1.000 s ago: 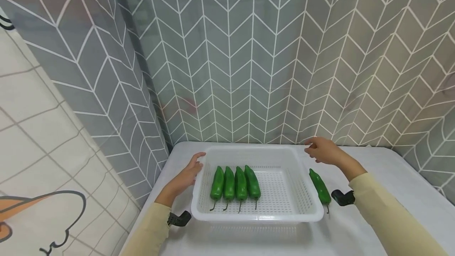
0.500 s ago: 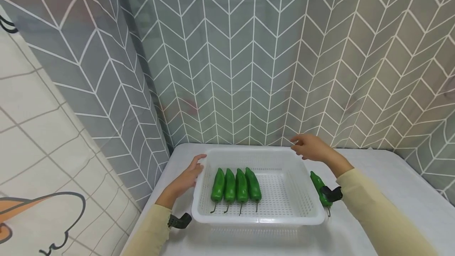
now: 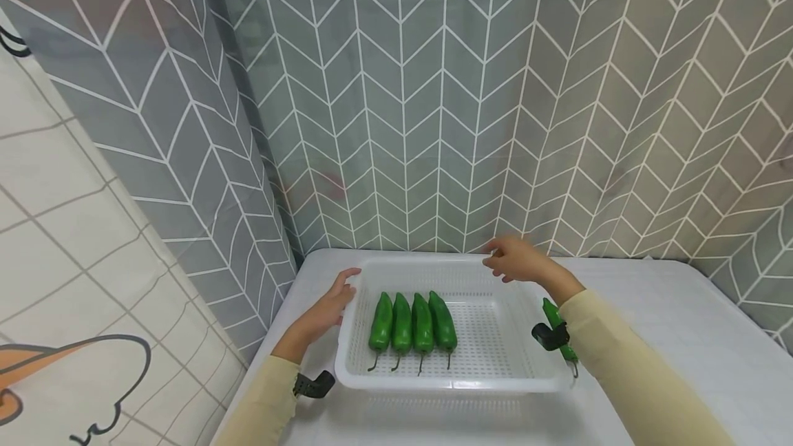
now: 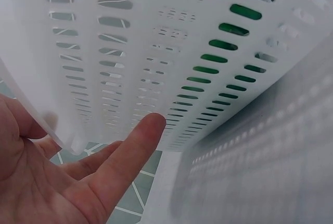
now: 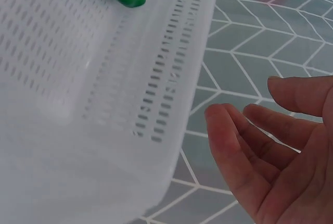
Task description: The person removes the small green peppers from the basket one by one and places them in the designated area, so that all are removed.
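Green peppers [image 3: 423,325], four in white basket [image 3: 455,384], fifth pepper [image 3: 551,312] alongside, left grip [image 3: 328,305] pinching rim [image 3: 344,336], right grip [image 3: 519,261] loosely spread nearby

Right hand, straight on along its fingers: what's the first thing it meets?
Probably the far rim of the white perforated basket, just ahead of the right hand. Height is unclear, so it might pass over.

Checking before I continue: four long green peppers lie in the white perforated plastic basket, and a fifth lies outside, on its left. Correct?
No, the side is wrong: the head view shows the fifth green pepper outside the basket, on its right.
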{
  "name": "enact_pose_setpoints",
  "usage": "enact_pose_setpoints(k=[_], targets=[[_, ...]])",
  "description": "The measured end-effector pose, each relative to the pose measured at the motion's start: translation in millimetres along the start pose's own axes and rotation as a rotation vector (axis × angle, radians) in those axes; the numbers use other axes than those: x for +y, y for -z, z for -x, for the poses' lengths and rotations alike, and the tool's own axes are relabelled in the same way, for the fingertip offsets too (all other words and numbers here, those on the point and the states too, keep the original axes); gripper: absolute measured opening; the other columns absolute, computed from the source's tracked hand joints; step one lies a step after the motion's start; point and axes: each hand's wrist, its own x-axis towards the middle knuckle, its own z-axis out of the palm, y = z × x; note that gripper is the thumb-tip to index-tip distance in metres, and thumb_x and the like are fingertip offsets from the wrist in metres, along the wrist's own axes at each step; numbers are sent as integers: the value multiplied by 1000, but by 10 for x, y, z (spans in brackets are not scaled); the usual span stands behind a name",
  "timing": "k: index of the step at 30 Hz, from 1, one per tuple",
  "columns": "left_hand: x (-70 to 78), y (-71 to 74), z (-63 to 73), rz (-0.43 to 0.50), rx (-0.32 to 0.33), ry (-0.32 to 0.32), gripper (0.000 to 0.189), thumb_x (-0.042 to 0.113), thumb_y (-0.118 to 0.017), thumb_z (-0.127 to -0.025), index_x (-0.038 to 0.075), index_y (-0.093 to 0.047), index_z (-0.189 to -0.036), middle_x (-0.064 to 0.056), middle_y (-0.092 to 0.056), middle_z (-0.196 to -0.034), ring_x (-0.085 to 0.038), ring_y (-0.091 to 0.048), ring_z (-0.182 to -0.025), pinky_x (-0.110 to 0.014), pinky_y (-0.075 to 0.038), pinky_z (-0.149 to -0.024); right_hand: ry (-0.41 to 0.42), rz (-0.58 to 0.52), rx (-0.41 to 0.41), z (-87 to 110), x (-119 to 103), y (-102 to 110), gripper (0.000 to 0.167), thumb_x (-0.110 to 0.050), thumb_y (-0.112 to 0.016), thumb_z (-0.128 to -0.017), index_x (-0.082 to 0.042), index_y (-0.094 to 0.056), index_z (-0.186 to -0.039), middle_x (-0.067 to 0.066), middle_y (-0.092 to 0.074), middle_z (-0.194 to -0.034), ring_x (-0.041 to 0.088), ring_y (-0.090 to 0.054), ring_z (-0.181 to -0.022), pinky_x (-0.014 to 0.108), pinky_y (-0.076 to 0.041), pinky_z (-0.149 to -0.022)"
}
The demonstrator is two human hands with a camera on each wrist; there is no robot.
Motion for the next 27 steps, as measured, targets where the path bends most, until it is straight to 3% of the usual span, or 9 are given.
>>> enact_pose_setpoints(k=[9, 18, 27], targets=[[-17, -12, 2, 8, 9, 11, 49, 30, -31, -113, 23, -15, -159, -22, -40, -150, -35, -56, -124, -49, -55, -91, 7, -28, -42, -139, 58, -211, 39, -8, -61, -100, 17, -55, -130, 26, -69, -108, 32, -71, -88, 40, -61, -70], [-4, -5, 30, 8, 7, 9, 49, 29, -31, -113, 22, -15, -159, -23, -40, -149, -37, -56, -124, -50, -55, -89, -56, -77, -92, -243, 81, -409, 39, -6, -61, -99, 18, -53, -129, 26, -68, -107, 35, -70, -89, 42, -61, -71], [-12, 8, 0, 3, -1, 7, 49, 30, -31, -113, 24, -15, -159, -22, -39, -150, -34, -56, -123, -49, -55, -89, -125, -48, -119, -307, 83, -544, 41, -9, -64, -98, 15, -56, -129, 22, -68, -108, 29, -70, -86, 39, -60, -70]])
